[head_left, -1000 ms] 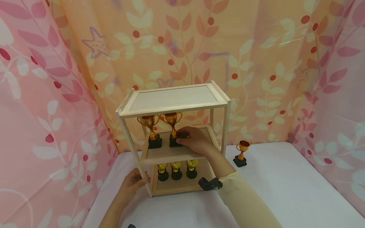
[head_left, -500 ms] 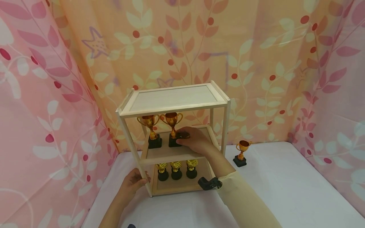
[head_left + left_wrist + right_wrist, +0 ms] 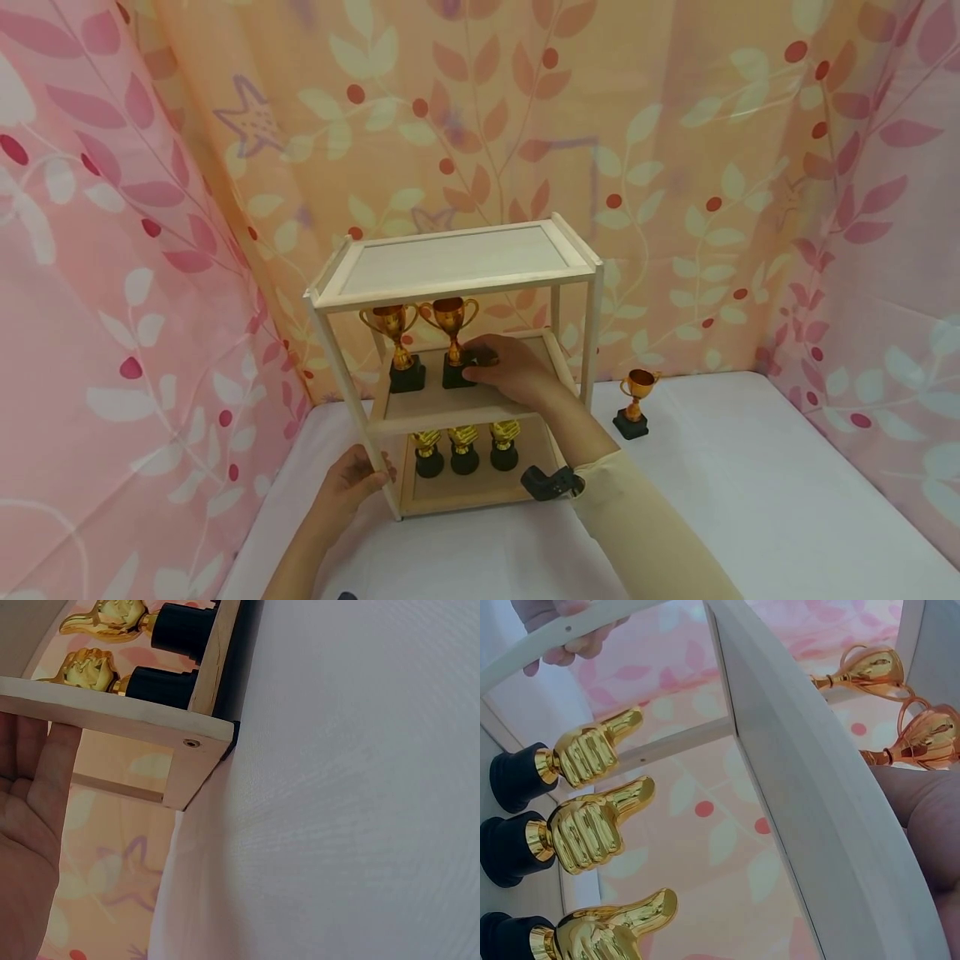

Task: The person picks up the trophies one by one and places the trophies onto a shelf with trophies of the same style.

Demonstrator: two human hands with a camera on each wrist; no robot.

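My right hand (image 3: pixel 513 371) reaches onto the middle level of a pale wooden shelf rack (image 3: pixel 465 422). There it holds the dark square base of a gold two-handled trophy cup (image 3: pixel 452 317), which stands upright. A second trophy cup (image 3: pixel 392 323) is just left of it. Low on the rack's front left post (image 3: pixel 352 392), my left hand (image 3: pixel 348 483) grips the wood, thumb in front and fingers behind. Three gold thumbs-up trophies (image 3: pixel 589 832) on round black bases line the bottom level. In the right wrist view the held cup's base is hidden.
A smaller trophy cup (image 3: pixel 636 400) stands on the white tabletop (image 3: pixel 720 492) to the right of the rack. The rack's top panel (image 3: pixel 457 260) overhangs the middle level. Patterned curtains (image 3: pixel 675 167) enclose the back and both sides.
The held trophy cup has shifted very slightly left toward its neighbour. The head view has moved a little. My left hand keeps its grip on the post.
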